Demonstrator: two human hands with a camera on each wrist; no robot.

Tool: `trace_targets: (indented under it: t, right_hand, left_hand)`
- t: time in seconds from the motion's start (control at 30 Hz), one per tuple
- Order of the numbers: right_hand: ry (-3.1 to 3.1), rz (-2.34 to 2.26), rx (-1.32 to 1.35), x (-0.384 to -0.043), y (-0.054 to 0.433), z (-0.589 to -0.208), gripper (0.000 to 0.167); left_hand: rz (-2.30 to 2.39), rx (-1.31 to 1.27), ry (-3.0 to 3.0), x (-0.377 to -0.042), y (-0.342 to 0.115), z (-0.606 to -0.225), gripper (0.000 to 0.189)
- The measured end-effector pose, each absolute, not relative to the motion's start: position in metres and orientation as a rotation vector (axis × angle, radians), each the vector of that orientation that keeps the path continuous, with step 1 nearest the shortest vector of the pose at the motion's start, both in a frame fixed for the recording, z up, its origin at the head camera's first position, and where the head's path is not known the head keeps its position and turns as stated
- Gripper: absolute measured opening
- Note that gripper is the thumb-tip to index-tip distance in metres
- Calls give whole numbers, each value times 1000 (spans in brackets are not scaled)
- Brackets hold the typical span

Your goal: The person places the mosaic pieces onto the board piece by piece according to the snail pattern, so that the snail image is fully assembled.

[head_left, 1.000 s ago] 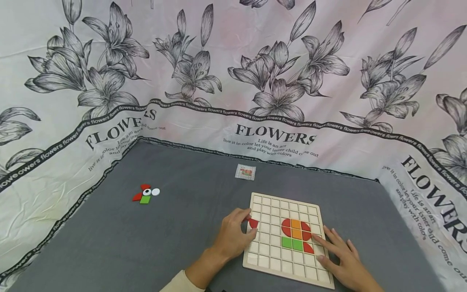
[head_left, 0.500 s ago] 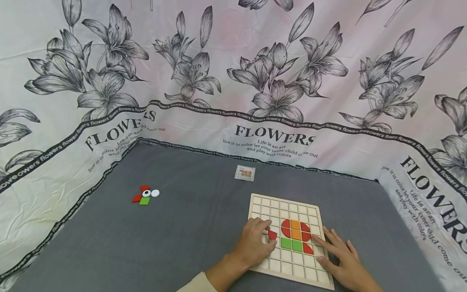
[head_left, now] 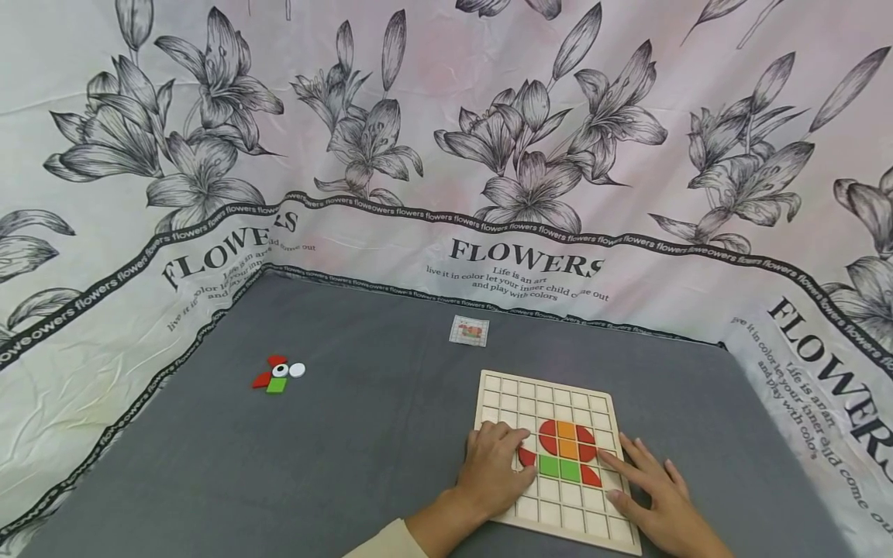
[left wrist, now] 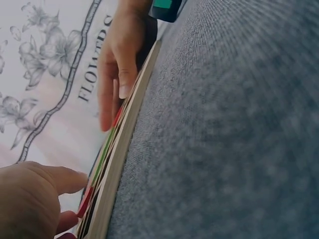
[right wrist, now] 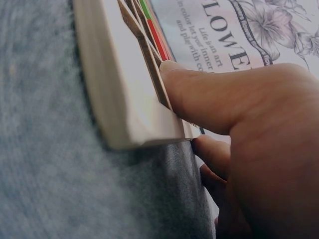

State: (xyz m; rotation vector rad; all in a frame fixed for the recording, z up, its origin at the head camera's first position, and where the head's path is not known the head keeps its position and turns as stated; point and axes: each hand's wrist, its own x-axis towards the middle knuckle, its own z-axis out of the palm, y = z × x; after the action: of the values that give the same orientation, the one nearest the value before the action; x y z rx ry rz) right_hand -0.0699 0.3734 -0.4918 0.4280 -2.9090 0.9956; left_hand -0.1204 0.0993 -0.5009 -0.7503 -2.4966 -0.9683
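Observation:
My left hand (head_left: 495, 469) pinches a red quarter-circle piece (head_left: 526, 458) between thumb and fingers, at a cell just left of two green squares on the wooden grid board (head_left: 551, 511). In the left wrist view the red piece (left wrist: 84, 203) looks tilted at the board's surface, partly hidden by the hand. My right hand (head_left: 659, 492) rests on the board's right edge with its fingers extended. In the right wrist view its thumb (right wrist: 199, 94) lies on the rim. Set in the grid are orange squares (head_left: 567, 439), red quarter-circles (head_left: 549, 437) and green squares (head_left: 560, 468).
Farther left on the grey cloth (head_left: 370, 418) lie loose pieces: red ones (head_left: 261, 380), a green one (head_left: 277, 385), a white disc (head_left: 297, 370) and a black-ringed white disc (head_left: 281, 370). Behind the board is a small picture card (head_left: 469, 331). Flower-printed fabric (head_left: 530, 170) encloses the sides.
My left hand has carried the red piece rightward from the board's left edge to beside the green squares and lowered it there. The right hand has stayed in place.

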Motion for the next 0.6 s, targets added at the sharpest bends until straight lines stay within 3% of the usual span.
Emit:
trace_targets:
  t: [0.6]
  right_hand:
    - [-2937,1006,421,-72,373,-491,45]
  left_hand:
    - [-1314,-776,-2266,-125,84,-492,32]
